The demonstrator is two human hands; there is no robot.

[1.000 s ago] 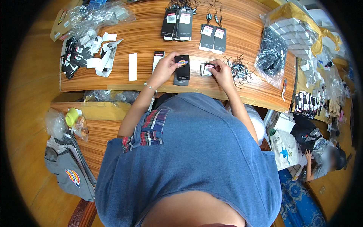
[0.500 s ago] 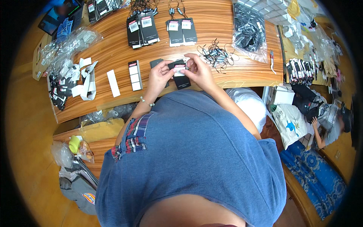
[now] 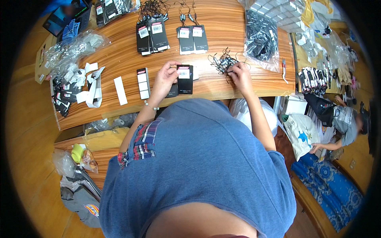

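Observation:
My left hand pinches the upper left edge of a black hang tag bearing a white barcode sticker. Partly hidden behind that hand and tag lies a dark stack of tags. To the right, my right hand has its fingertips closed at the near edge of a tangled pile of black tag strings; a string seems to be between them. A narrow black card with a column of white stickers lies left of my left hand, beside a blank white strip.
Stickered tags with strings and a second group lie farther back. A plastic bag of black strings and red-handled snips lie right. Crumpled backing paper is at left. Another person is at far right.
My right hand has left the tag and moved right to the string pile. My left hand still holds the tag, now more upright with its sticker uncovered. The other person's arm has shifted.

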